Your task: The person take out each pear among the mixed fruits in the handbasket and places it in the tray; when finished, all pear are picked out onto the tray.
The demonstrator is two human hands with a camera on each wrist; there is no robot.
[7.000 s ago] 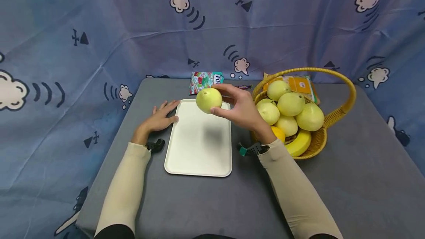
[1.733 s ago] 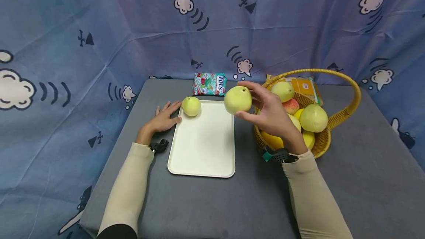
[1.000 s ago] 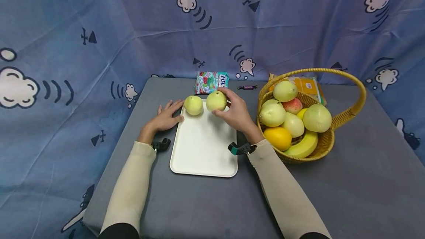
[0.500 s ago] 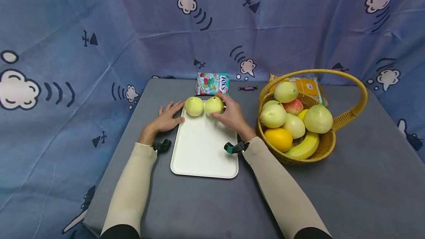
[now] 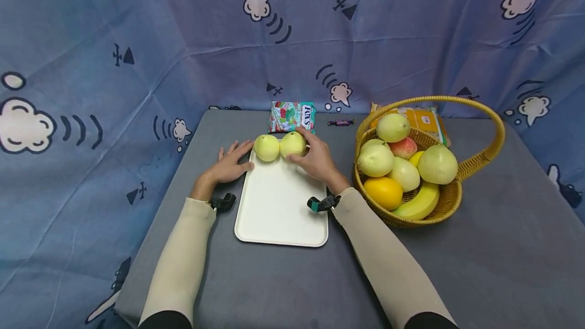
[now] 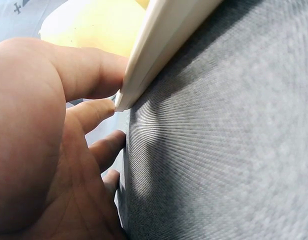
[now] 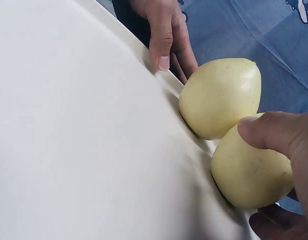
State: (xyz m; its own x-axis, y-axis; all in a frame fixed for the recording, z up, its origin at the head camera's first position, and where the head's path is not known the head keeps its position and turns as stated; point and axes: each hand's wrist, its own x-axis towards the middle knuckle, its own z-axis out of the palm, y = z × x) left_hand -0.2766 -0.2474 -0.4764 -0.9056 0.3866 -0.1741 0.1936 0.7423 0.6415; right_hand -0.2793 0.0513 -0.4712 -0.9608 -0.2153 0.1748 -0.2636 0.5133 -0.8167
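On the back edge of a white tray, two pale yellow-green pears sit side by side, touching. My right hand grips the right pear between thumb and fingers. In the right wrist view that pear rests on the tray with my thumb across its top. The left pear stands at the back left corner, untouched by the right hand. My left hand lies beside that corner, fingers spread and straight. In the left wrist view its thumb touches the tray's rim.
A yellow wicker basket with a tall handle stands on the right. It holds several pears, a peach, an orange and a banana. Behind lie a candy bag, a small wrapped candy and an orange packet.
One pear has been set down at the tray's back left corner. The right hand has since brought a second pear from the basket and moved it left against the first. The left hand stays by the tray.
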